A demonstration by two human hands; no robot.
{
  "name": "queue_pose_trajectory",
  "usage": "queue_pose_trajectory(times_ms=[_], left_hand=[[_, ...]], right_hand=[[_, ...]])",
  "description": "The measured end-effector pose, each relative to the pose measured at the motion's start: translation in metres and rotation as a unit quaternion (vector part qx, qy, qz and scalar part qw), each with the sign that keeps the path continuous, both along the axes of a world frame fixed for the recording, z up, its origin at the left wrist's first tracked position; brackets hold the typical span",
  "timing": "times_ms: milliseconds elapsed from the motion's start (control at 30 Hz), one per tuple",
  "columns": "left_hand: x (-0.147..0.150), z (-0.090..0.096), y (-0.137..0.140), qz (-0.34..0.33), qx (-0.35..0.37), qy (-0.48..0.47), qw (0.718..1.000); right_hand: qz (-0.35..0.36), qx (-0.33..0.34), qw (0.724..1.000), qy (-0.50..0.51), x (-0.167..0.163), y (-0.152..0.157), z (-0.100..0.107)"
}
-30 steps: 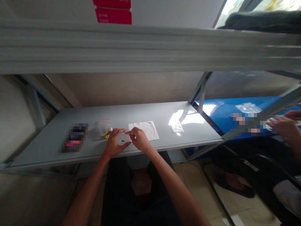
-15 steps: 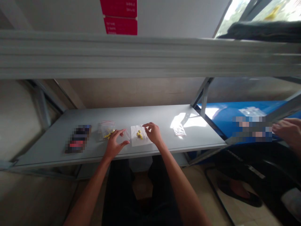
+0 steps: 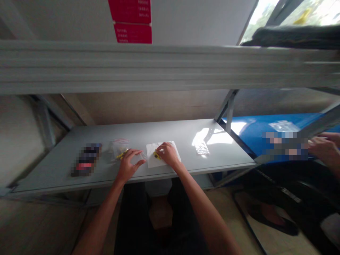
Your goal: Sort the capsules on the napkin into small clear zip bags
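Note:
My left hand (image 3: 129, 163) is curled, with thumb and fingers around a small clear plastic bag (image 3: 143, 155) whose outline is faint. Just to the right lies a white sheet (image 3: 151, 163), flat on the grey table, with a little pile of yellow pieces (image 3: 156, 154) on it. Over that sheet my right hand (image 3: 168, 154) reaches down, its fingers bunched at the pile and partly covering it. What its fingertips hold is hidden. Behind my left hand is a clear zip bag (image 3: 119, 146) containing more yellow pieces.
A blurred dark item (image 3: 87, 159) lies on the left of the table (image 3: 148, 131). A shiny clear packet (image 3: 202, 148) is on the right, near bright sunlight. A thick grey beam (image 3: 159, 69) crosses above. Right of a metal frame, another person's hands (image 3: 322, 150) are by a blue table (image 3: 249, 131).
My right hand has moved left and down onto the yellow pieces, covering part of them. My left hand stays almost where it was, holding the clear bag. The view has shifted slightly.

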State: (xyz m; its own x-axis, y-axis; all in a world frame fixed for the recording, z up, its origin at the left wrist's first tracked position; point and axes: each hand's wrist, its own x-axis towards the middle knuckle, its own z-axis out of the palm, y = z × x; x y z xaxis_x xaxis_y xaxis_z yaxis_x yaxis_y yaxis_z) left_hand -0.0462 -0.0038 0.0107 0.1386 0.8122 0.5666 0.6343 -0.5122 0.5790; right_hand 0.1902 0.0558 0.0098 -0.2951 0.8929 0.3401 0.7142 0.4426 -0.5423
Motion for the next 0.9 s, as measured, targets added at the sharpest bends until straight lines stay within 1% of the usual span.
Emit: queue_pose_trajectory(times_ms=[100, 167, 233, 300, 400, 500, 567, 633, 733, 767, 833, 900], left_hand=[[0.0, -0.001, 0.001, 0.004, -0.002, -0.007, 1.0], [0.0, -0.001, 0.001, 0.004, -0.003, -0.008, 1.0], [0.0, -0.001, 0.001, 0.0, -0.007, -0.004, 1.0], [0.0, -0.001, 0.002, -0.006, -0.012, 0.0, 1.0], [-0.001, -0.003, 0.003, -0.02, -0.016, 0.001, 1.0], [-0.002, -0.005, 0.004, -0.03, -0.018, 0.004, 0.999], [-0.002, -0.006, 0.004, -0.026, -0.016, 0.007, 1.0], [-0.002, -0.006, 0.004, -0.017, -0.011, 0.012, 1.0], [-0.001, -0.007, 0.004, -0.014, -0.004, 0.024, 1.0], [-0.001, -0.007, 0.004, -0.015, -0.001, 0.026, 1.0], [-0.001, -0.007, 0.005, -0.018, 0.007, 0.027, 0.999], [-0.001, -0.006, 0.005, -0.019, 0.016, 0.028, 0.999]], right_hand=[[-0.008, -0.005, 1.0, 0.02, -0.002, -0.003, 0.002], [-0.001, -0.003, 0.998, 0.068, -0.004, -0.009, 0.006], [0.034, -0.006, 0.99, 0.133, -0.01, -0.018, 0.012], [0.087, -0.013, 0.979, 0.183, -0.019, -0.027, 0.018], [0.135, -0.025, 0.972, 0.192, -0.035, -0.035, 0.024], [0.147, -0.038, 0.972, 0.181, -0.045, -0.035, 0.024], [0.134, -0.041, 0.973, 0.182, -0.043, -0.03, 0.023], [0.088, -0.036, 0.979, 0.178, -0.034, -0.023, 0.022], [0.0, -0.014, 0.993, 0.116, -0.014, -0.009, 0.02], [-0.017, -0.005, 0.996, 0.084, -0.008, -0.004, 0.018], [-0.023, 0.006, 0.999, 0.024, 0.0, 0.004, 0.014], [-0.007, 0.009, 1.0, -0.02, 0.002, 0.008, 0.008]])
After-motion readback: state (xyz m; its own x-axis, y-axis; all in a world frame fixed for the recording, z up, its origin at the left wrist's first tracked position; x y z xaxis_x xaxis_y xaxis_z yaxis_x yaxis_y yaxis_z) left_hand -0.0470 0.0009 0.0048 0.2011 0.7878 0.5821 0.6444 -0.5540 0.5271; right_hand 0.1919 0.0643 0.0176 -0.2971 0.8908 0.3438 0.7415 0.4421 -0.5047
